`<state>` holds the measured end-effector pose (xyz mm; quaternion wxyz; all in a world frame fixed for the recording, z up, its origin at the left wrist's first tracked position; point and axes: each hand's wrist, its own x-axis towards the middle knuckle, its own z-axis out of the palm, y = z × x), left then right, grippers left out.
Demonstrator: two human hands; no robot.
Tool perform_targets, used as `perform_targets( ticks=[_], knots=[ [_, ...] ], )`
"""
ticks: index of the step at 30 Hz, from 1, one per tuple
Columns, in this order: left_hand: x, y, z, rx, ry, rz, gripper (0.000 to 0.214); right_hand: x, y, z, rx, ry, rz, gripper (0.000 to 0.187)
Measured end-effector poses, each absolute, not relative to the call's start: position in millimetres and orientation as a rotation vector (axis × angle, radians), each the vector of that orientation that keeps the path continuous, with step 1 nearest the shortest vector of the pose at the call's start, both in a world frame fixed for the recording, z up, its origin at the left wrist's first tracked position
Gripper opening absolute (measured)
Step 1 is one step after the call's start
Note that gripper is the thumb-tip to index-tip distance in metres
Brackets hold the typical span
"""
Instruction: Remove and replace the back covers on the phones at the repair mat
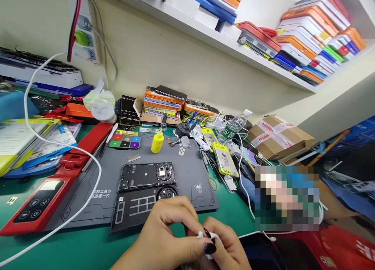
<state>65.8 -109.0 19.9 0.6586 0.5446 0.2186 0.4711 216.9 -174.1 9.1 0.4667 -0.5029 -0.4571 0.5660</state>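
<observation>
Currently: phone (pixel 146 176) open, back cover (pixel 137 211) off beside it at repair mat (pixel 190 172) near edge | both untouched | left hand (pixel 164 238), right hand (pixel 228 248) fingertips pinching white cable end (pixel 200 235)

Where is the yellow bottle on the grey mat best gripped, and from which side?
The yellow bottle stands upright on the grey mat, so likely pinch its round body, fingers either side, from the front; stacked boxes crowd behind.

Two hands (pixel 164 238) (pixel 228 248), two phone halves (pixel 146 176) (pixel 140 208) — one yellow bottle (pixel 157 142)
</observation>
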Motion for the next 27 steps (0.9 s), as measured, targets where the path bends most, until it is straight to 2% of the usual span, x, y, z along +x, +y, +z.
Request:
perform_targets(
  ticks=[2,4,7,11,14,18,20,23,25,27],
  knots=[
    [60.8,-98.7,26.1,1.297,0.517,1.034,0.003,218.5,-159.7,13.1,-1.123,-1.001,1.728,0.044],
    [58.2,-88.1,26.7,1.286,0.611,1.043,0.006,217.8,-146.5,15.6,-1.066,-0.963,1.791,0.037],
    [57.7,-72.8,19.0,1.152,0.774,1.085,0.017,216.7,-128.3,19.5,-1.072,-1.245,1.339,0.029],
    [62.3,-60.2,12.1,0.959,0.83,1.075,0.025,220.6,-105.6,23.2,-1.027,-1.79,0.461,0.043],
    [65.8,-54.4,16.6,0.83,0.799,1.028,0.022,224.6,-88.2,25.2,-1.011,-1.871,0.224,0.038],
    [57.4,-35.0,21.3,0.965,0.811,0.982,0.023,229.6,-55.4,28.8,-1.04,-1.841,0.455,0.019],
    [47.2,-17.6,17.9,1.216,0.972,1.103,0.029,232.7,-33.2,28.7,-1.144,-1.693,0.658,0.012],
    [31.9,13.3,5.1,1.61,1.44,1.327,0.047,237.9,-2.4,22.3,-1.265,-1.414,0.978,0.014],
    [25.3,32.4,-6.0,1.817,1.619,1.198,0.054,241.5,8.6,13.8,-1.334,-1.365,1.108,0.018],
    [22.0,46.4,-15.7,1.938,1.604,1.057,0.046,245.3,10.4,3.6,-1.425,-1.425,1.141,0.019]
  ],
)
